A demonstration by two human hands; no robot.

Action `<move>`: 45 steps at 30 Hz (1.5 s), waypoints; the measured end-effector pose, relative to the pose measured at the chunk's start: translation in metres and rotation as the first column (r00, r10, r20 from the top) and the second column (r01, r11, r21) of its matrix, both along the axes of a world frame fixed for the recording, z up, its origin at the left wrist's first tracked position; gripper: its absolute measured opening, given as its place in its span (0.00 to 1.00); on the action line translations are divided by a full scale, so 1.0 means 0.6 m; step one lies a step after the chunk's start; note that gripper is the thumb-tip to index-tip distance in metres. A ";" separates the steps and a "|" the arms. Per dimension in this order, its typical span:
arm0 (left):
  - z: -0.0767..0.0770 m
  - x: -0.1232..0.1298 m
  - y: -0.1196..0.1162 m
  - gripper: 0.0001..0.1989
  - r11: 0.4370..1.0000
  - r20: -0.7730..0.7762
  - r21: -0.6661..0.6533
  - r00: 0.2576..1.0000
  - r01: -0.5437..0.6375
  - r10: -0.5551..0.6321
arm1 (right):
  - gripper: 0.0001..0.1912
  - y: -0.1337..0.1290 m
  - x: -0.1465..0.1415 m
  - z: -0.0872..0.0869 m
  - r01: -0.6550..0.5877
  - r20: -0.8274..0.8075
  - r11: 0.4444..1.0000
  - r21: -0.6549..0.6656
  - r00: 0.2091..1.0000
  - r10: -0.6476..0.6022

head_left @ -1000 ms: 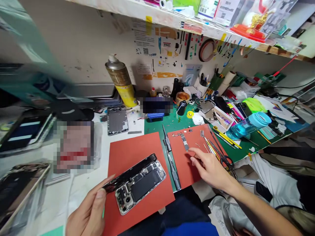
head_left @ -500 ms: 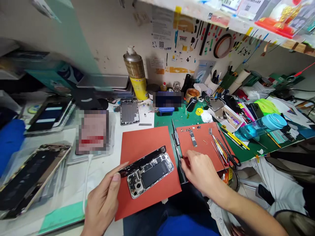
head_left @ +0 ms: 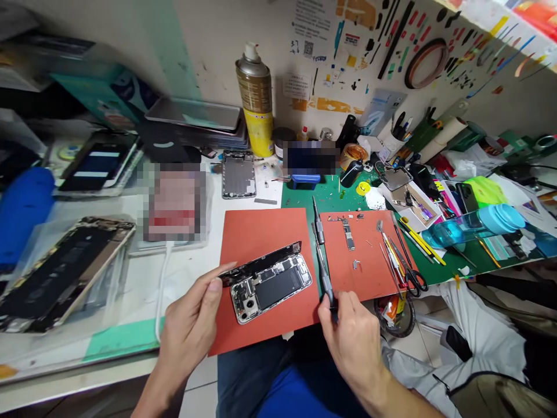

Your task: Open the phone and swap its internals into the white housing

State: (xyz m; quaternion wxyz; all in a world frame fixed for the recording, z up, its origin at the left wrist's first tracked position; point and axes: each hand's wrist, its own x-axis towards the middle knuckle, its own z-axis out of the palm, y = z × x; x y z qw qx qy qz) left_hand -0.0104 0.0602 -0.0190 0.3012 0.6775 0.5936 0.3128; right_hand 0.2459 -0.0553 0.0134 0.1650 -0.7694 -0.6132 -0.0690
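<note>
My left hand (head_left: 195, 310) pinches the edge of a phone screen (head_left: 265, 264) between thumb and fingers. The screen stands tilted up along the long side of an opened phone body (head_left: 274, 290), which lies on a red mat (head_left: 265, 226) with its battery and camera showing. My right hand (head_left: 350, 325) is closed at the near end of a dark, slim screwdriver-like tool (head_left: 326, 281) lying between the two red mats. A similar grey-black tool (head_left: 318, 223) lies just beyond it. Right of my right hand, a small metal part (head_left: 357, 265) and a narrow circuit board (head_left: 348, 235) rest on the second mat.
Tweezers (head_left: 389, 261) and black-handled scissors (head_left: 413, 278) lie on the right mat. A blue water bottle (head_left: 474, 226) lies farther right. At the back stands a yellow spray can (head_left: 256, 110). An opened phone (head_left: 69, 273) lies left; another person's light-clothed leg (head_left: 487, 325) is at right.
My right hand has come nearer to me and closed at the tool's end. A small metal part now shows on the right mat. The left hand keeps its hold; the view has shifted.
</note>
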 end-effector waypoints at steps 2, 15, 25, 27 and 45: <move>0.004 0.004 0.000 0.26 1.000 0.036 -0.024 0.999 0.017 -0.016 | 0.14 -0.006 0.008 0.016 -0.029 -0.066 0.994 0.107 0.997 0.036; 0.019 0.019 0.001 0.23 0.993 0.187 0.043 0.975 0.112 -0.118 | 0.24 0.014 0.083 0.048 0.216 -0.332 0.864 0.454 0.941 -0.061; 0.015 0.021 0.002 0.20 0.981 0.212 0.117 0.961 0.153 -0.175 | 0.33 0.048 0.052 0.087 -0.022 -0.571 0.914 0.405 0.775 0.272; 0.017 0.021 0.003 0.19 0.980 0.213 0.123 0.960 0.157 -0.181 | 0.31 0.064 0.032 0.095 -0.238 -0.553 0.874 0.423 0.696 0.457; 0.014 0.023 0.005 0.18 0.969 0.277 0.158 0.933 0.192 -0.230 | 0.23 0.152 -0.042 0.075 -0.602 -0.321 0.759 0.246 0.689 0.650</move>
